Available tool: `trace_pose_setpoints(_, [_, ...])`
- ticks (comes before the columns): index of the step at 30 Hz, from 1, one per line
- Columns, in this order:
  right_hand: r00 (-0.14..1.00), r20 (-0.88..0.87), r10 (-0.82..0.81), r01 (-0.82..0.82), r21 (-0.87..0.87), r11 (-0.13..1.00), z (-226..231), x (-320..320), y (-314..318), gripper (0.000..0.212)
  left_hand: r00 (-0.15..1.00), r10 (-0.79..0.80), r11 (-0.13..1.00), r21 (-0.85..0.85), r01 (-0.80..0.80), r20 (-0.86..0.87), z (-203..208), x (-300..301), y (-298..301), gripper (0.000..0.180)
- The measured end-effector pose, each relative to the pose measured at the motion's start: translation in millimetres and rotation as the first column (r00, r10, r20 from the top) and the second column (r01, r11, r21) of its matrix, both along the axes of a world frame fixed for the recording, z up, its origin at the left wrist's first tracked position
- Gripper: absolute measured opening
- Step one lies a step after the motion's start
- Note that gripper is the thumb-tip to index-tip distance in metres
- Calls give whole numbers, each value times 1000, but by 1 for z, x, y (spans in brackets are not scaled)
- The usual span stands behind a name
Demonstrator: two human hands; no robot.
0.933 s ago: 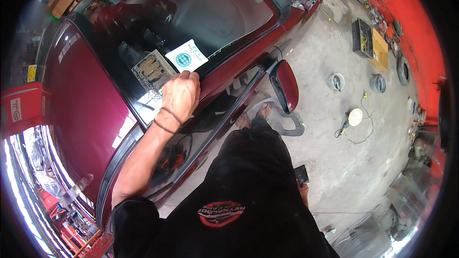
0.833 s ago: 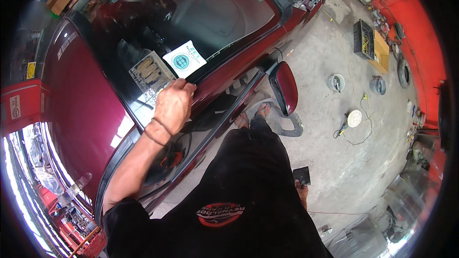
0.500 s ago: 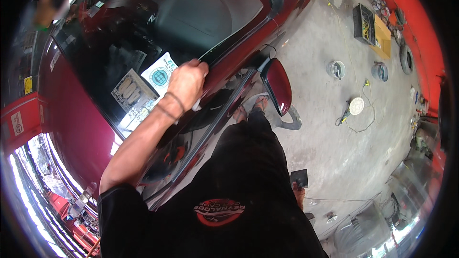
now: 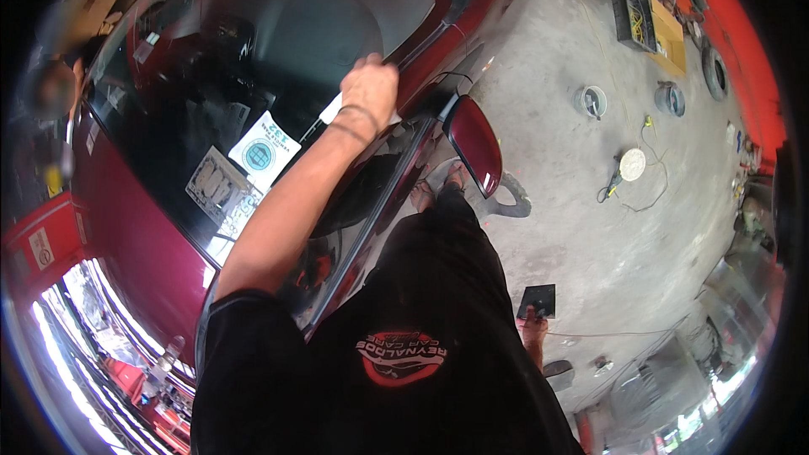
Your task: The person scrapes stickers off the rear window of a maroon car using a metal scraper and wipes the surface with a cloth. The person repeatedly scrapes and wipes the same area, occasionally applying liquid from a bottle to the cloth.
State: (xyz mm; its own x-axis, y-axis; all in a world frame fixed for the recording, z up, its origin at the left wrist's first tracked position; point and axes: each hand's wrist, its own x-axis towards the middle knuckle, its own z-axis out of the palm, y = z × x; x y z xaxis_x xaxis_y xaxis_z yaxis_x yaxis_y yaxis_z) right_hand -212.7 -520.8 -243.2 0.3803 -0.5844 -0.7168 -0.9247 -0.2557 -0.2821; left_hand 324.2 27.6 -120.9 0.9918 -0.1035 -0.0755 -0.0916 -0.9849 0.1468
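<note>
My left hand [image 4: 371, 94] is closed over a white cloth [image 4: 334, 109] and presses it along the dark red windshield pillar [image 4: 409, 91] of a car. Bits of the cloth show on both sides of the hand; the fingers are partly hidden. Beside it lies the dark windshield [image 4: 312, 25], with papers and a round-emblem card [image 4: 261, 153] showing at its lower corner. At my right side, low down, my right hand [image 4: 533, 330] grips a flat black square object [image 4: 538, 300], whose kind I cannot make out. The red side mirror [image 4: 474, 145] juts out near my legs.
On the grey concrete floor [image 4: 581, 227] stand two buckets [image 4: 592, 102] [image 4: 670, 99] and a corded power tool with a round pale pad [image 4: 630, 165]. A black crate [image 4: 632, 15], a cardboard box [image 4: 667, 34] and a tyre [image 4: 715, 76] line the red wall. Blurred people are at the far left.
My left hand has slid forward and right along the pillar with the cloth, uncovering the emblem card. My right hand has risen slightly with the black square. The view has shifted a little.
</note>
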Motion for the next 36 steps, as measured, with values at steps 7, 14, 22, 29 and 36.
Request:
trace_pose_setpoints(7, [990, -67, 127, -124, 51, 991, 4, 21, 32, 48, 979, -129, 991, 17, 134, -155, 7, 17, 12, 17])
trace_pose_setpoints(14, [999, 8, 33, -34, 55, 998, 2, 28, 35, 52, 933, -157, 978, 79, 192, -323, -36, 103, -25, 20])
trace_pose_setpoints(22, [994, -88, -57, 60, 36, 998, -12, -37, 7, 58, 928, -146, 969, 140, 205, -344, -67, 168, -71, 32])
trace_pose_setpoints(29, [990, -55, -127, 130, 58, 990, 6, -33, 31, 60, 922, -71, 958, 233, 169, -380, -80, 190, -93, 37])
trace_pose_setpoints(36, [992, -71, -101, 107, 78, 991, 8, -13, 21, 51, 949, -36, 990, 121, 77, -312, -99, 186, -73, 31])
